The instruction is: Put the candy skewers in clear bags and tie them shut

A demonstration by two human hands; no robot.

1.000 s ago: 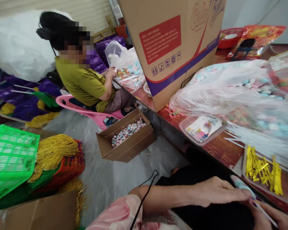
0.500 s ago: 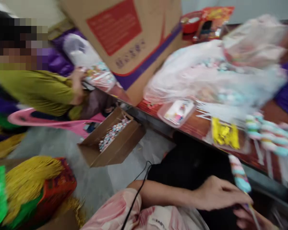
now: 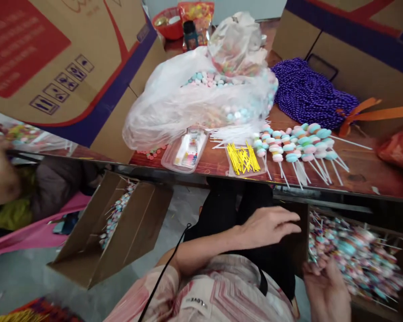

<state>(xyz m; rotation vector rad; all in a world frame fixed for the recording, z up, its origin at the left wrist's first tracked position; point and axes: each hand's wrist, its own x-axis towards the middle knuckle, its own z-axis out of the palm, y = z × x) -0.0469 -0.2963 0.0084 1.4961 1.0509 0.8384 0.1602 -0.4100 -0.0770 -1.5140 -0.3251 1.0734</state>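
My left hand (image 3: 272, 226) is over my lap, fingers stretched out, holding nothing. Lower right, my right hand (image 3: 325, 288) is at the near-left edge of an open box full of candy skewers (image 3: 369, 264). Its thumb and fingertips look apart, with nothing clearly gripped. A blurred candy skewer (image 3: 352, 246) with blue and pink pieces is over the pile, just beyond the fingers. On the table edge in front lies a row of candy skewers (image 3: 298, 143) on white sticks. Left of them is a shallow tray of yellow twist ties (image 3: 243, 158).
A plastic tub of printed labels (image 3: 188, 152) and a big clear bag of candy pieces (image 3: 195, 98) stand on the table. Purple cord (image 3: 309, 91) lies behind the skewers. Large cartons (image 3: 70, 67) flank them. A lower box (image 3: 121, 232) and a co-worker's arm (image 3: 0, 170) are left.
My view has swung right. Both hands were together at a wrapped-looking candy skewer; now they are apart, the left bare and the right at the box of skewers.
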